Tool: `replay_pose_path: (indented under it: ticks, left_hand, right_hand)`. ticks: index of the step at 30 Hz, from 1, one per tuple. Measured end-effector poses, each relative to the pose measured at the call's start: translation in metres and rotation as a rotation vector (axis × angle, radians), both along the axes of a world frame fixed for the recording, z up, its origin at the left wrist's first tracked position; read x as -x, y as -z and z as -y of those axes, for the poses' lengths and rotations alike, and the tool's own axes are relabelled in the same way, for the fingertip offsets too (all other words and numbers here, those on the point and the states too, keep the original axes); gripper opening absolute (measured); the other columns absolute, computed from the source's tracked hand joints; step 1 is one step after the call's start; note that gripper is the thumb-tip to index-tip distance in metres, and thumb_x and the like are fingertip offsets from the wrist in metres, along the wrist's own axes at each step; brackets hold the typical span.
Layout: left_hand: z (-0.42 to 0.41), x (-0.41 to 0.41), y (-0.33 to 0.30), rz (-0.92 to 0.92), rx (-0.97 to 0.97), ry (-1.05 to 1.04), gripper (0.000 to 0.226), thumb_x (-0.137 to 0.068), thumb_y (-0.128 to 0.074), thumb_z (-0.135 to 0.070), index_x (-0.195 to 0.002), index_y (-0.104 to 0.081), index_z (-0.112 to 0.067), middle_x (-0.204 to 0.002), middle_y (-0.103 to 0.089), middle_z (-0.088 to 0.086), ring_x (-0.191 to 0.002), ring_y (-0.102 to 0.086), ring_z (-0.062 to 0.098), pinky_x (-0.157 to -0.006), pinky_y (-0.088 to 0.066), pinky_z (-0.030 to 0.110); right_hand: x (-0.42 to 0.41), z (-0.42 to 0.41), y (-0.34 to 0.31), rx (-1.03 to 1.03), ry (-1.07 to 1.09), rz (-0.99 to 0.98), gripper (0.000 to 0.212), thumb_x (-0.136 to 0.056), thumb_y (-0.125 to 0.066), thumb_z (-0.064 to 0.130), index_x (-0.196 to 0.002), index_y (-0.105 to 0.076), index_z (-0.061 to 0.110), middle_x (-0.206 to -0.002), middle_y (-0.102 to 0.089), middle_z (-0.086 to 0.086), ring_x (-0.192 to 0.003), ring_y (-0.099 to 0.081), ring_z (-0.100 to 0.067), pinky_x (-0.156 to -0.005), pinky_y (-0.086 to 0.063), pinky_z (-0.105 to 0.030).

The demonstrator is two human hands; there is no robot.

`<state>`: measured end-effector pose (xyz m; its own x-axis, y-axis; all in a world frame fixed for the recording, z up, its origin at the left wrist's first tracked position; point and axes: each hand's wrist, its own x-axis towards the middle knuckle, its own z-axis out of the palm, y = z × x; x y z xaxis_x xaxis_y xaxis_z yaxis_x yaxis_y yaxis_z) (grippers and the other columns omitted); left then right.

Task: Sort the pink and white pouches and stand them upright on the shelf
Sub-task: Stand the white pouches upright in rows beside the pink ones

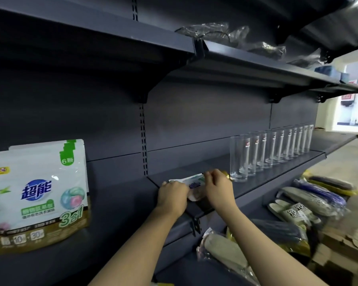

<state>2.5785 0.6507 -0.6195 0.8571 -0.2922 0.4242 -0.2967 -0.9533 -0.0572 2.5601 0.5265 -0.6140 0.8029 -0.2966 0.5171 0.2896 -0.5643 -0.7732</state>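
A row of white pouches (39, 190) with green corners and gold bases stands upright at the left of the dark shelf (120, 221). Further right, a white pouch (194, 182) lies flat near the shelf's front edge. My left hand (173, 196) grips its left end and my right hand (218, 187) holds its right end, fingers curled over it. Most of this pouch is hidden under my hands. No pink pouch can be made out.
A line of tall clear glasses (271, 151) stands on the shelf right of my hands. Packaged slippers (302, 205) and other bagged goods lie on the lower shelf. Crumpled plastic wrap (232, 36) sits on the upper shelf.
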Motion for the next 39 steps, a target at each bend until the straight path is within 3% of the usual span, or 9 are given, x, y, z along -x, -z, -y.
replay_pose_path:
  ticks: [6,10,14,20,24,27,32,35,39]
  left_hand:
    - [-0.019,0.01,-0.025,0.213,0.626,0.026,0.026,-0.084,-0.041,0.006,-0.079,-0.064,-0.005,-0.079,-0.062,0.009,-0.077,-0.059,0.026,-0.062,-0.043,0.033]
    - [-0.026,0.013,-0.054,0.212,1.094,0.075,0.027,-0.081,-0.042,0.013,-0.072,-0.062,-0.004,-0.093,-0.065,0.008,-0.089,-0.058,0.016,-0.074,-0.042,0.022]
    - [-0.034,0.021,-0.085,-0.004,1.581,0.271,0.041,-0.078,-0.034,0.018,-0.055,-0.049,-0.014,-0.108,-0.068,0.011,-0.101,-0.061,0.028,-0.088,-0.048,0.034]
    - [-0.051,0.055,-0.109,-0.293,1.865,0.537,0.03,-0.077,-0.038,0.013,-0.056,-0.042,-0.008,-0.091,-0.069,0.001,-0.073,-0.063,0.028,-0.071,-0.052,0.037]
    - [-0.078,0.077,-0.114,-0.411,2.006,0.589,0.036,-0.084,-0.042,-0.004,-0.054,-0.056,-0.018,-0.068,-0.07,-0.005,-0.058,-0.063,0.018,-0.06,-0.05,0.026]
    - [-0.104,0.088,-0.114,-0.37,2.049,0.648,0.04,-0.09,-0.043,-0.011,-0.055,-0.057,-0.023,-0.082,-0.072,-0.007,-0.075,-0.063,0.016,-0.07,-0.048,0.029]
    - [-0.149,0.112,-0.117,-0.325,1.944,0.442,0.051,-0.097,-0.032,-0.045,-0.137,-0.042,-0.014,-0.113,-0.062,0.007,-0.1,-0.06,0.023,-0.081,-0.049,0.038]
    - [-0.168,0.141,-0.098,-0.34,1.52,0.25,0.061,-0.091,-0.033,-0.057,-0.14,-0.037,-0.02,-0.132,-0.054,0.005,-0.121,-0.052,0.026,-0.1,-0.043,0.043]
    - [-0.181,0.158,-0.062,-0.265,1.171,0.132,0.041,-0.086,-0.064,-0.028,-0.123,-0.047,-0.026,-0.112,-0.063,-0.009,-0.099,-0.06,0.004,-0.083,-0.051,0.022]
  right_hand:
    - [-0.009,-0.015,-0.02,-0.036,0.02,0.037,0.018,-0.093,-0.045,0.013,-0.081,-0.056,0.005,-0.092,-0.062,-0.018,-0.083,-0.054,-0.029,-0.068,-0.033,-0.027]
    - [-0.008,-0.022,-0.043,-0.122,-0.004,-0.069,0.014,-0.088,-0.052,0.025,-0.088,-0.057,0.012,-0.103,-0.066,-0.014,-0.088,-0.058,-0.027,-0.073,-0.043,-0.031]
    - [0.007,-0.025,-0.043,-0.217,-0.299,-0.333,0.095,-0.058,-0.072,0.064,-0.136,-0.035,0.024,-0.136,-0.045,-0.001,-0.123,-0.047,-0.023,-0.103,-0.041,-0.038]
    - [0.025,-0.033,-0.04,-0.421,-0.645,-0.436,0.125,-0.071,-0.076,0.037,-0.146,0.024,0.026,-0.155,-0.022,-0.007,-0.141,-0.027,-0.023,-0.115,-0.019,-0.044]
    - [0.034,-0.042,-0.037,-0.555,-0.986,-0.498,0.103,-0.066,-0.081,0.019,-0.145,-0.015,0.03,-0.129,-0.058,-0.004,-0.109,-0.062,-0.026,-0.094,-0.049,-0.051]
    - [0.044,-0.052,-0.041,-0.431,-1.213,-0.567,0.072,-0.061,-0.085,0.022,-0.126,-0.053,0.016,-0.12,-0.066,-0.009,-0.103,-0.065,-0.027,-0.09,-0.053,-0.047]
    - [0.049,-0.068,-0.047,-0.56,-1.093,-0.405,0.044,-0.072,-0.07,0.006,-0.115,-0.063,0.01,-0.112,-0.071,-0.011,-0.094,-0.07,-0.025,-0.081,-0.058,-0.041]
    - [0.053,-0.08,-0.048,-0.6,-1.041,-0.341,0.054,-0.07,-0.074,0.007,-0.122,-0.058,0.005,-0.118,-0.068,-0.015,-0.103,-0.065,-0.031,-0.09,-0.053,-0.047]
    - [0.067,-0.112,-0.049,-0.571,-1.043,-0.324,0.045,-0.074,-0.068,0.005,-0.119,-0.06,0.005,-0.116,-0.068,-0.016,-0.098,-0.068,-0.029,-0.088,-0.054,-0.047]
